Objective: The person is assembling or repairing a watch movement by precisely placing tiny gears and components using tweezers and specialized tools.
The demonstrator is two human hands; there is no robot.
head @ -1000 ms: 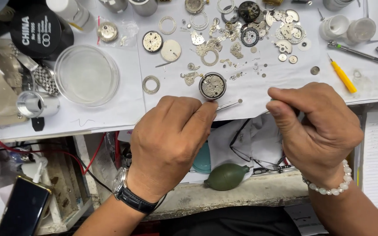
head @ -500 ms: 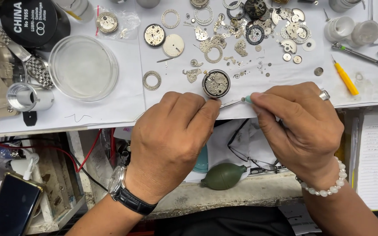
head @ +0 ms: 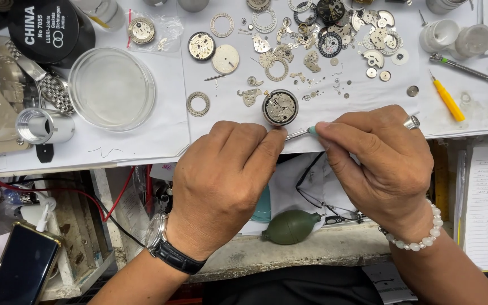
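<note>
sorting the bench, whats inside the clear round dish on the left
The clear dish looks empty: only white paper shows through it. Nothing covers it; both the left hand and right hand are away, by the watch movement.

We count two hands: one left hand [head: 221, 175] and one right hand [head: 382, 161], with one small screwdriver [head: 302, 133] between them. We see one round watch movement [head: 280, 107] just above the fingertips, one clear glass dish [head: 112, 88], one yellow-handled tool [head: 448, 100], one green rubber blower [head: 292, 227], one phone [head: 22, 265], one pair of spectacles [head: 317, 195], one wristwatch [head: 165, 248] and one bead bracelet [head: 419, 234]. Loose plates, rings and gears lie scattered on the paper, too many and too small for us to count.
</note>
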